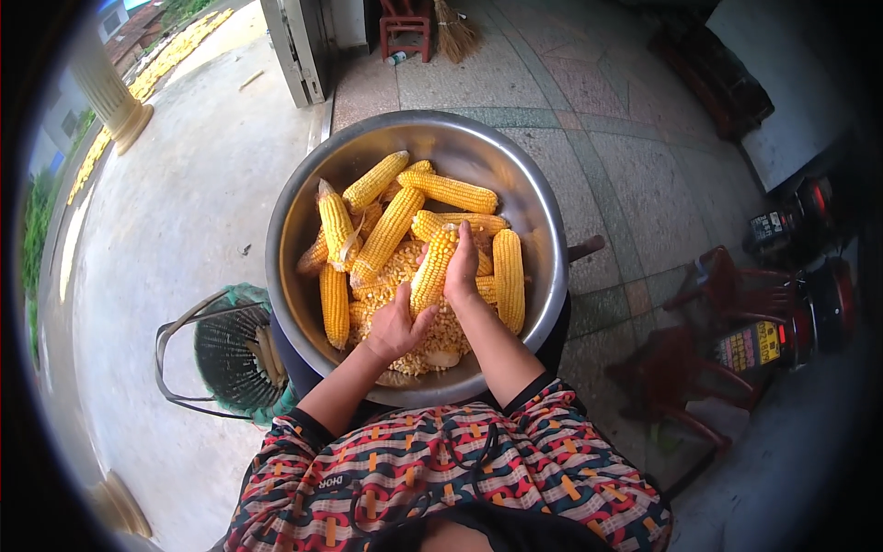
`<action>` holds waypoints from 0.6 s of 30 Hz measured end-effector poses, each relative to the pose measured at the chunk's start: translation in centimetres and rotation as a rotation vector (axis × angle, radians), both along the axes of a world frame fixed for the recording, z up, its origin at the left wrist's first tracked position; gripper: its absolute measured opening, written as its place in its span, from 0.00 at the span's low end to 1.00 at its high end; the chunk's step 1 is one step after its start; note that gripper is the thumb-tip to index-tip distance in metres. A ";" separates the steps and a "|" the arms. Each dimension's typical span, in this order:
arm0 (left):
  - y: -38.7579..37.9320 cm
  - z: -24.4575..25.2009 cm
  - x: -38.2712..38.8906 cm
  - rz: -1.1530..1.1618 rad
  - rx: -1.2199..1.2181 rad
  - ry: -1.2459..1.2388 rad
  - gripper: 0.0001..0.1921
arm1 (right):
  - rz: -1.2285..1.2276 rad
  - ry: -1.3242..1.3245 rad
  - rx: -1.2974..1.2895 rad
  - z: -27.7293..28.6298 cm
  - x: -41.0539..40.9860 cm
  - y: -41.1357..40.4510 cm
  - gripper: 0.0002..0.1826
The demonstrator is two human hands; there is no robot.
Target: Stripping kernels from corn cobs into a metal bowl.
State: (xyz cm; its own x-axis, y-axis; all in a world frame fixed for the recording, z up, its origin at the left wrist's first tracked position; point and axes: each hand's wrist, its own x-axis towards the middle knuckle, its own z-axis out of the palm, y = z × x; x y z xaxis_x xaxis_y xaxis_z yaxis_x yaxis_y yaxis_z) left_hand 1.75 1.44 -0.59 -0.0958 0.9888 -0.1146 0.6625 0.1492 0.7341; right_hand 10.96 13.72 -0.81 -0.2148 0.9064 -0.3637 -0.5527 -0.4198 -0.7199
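Observation:
A wide stainless-steel basin (531,179) rests before me on my lap. Both my hands are over it, holding one yellow corn cob (434,265) between them. My left hand (399,324) grips the cob's near end. Along its right side, my right hand (462,265) supports the far part, some of its fingers hidden behind the cob. Loose corn kernels (441,338) cover the basin's bottom beneath my hands. Several more whole cobs lie about them, among them one at the right wall (509,279) and one with a husk scrap (336,224) on the left.
A wicker basket with green netting (231,352) stands at left, holding several bare cobs (265,355). Red plastic chairs (679,379) and electric scooters (779,331) are at right. A broom (453,31) and a red stool (405,31) stand beyond the basin, near a metal door (293,52).

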 end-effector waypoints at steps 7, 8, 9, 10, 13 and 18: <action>0.5 -2.0 0.0 0.019 -0.096 -1.033 0.24 | -0.205 -0.430 0.523 -1.7 0.7 2.1 0.23; 0.6 -2.0 0.1 0.029 -0.143 -1.138 0.22 | -0.161 -0.417 0.362 -2.2 0.9 2.3 0.24; 0.7 -2.6 0.0 0.035 -0.141 -1.139 0.22 | -0.110 -0.404 0.201 -2.1 0.8 2.3 0.25; 1.0 -3.6 0.0 0.057 -0.021 -0.965 0.20 | -0.104 -0.403 0.201 -2.1 0.3 2.0 0.25; 1.2 -3.5 0.5 0.044 0.187 -0.641 0.19 | -0.070 -0.059 -0.097 -2.6 -0.9 0.1 0.29; 0.8 -2.4 -0.1 -0.018 -0.029 -1.217 0.24 | -0.055 -0.148 0.254 -2.2 -0.5 0.1 0.25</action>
State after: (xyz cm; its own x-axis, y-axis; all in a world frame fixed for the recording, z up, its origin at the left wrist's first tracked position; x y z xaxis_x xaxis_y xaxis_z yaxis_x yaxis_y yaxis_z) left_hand 1.69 2.26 -3.03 0.1031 0.9845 -0.1418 -0.4547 0.1735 0.8736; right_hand 10.47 13.83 -2.97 -0.1247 0.9812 -0.1470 -0.4511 -0.1880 -0.8724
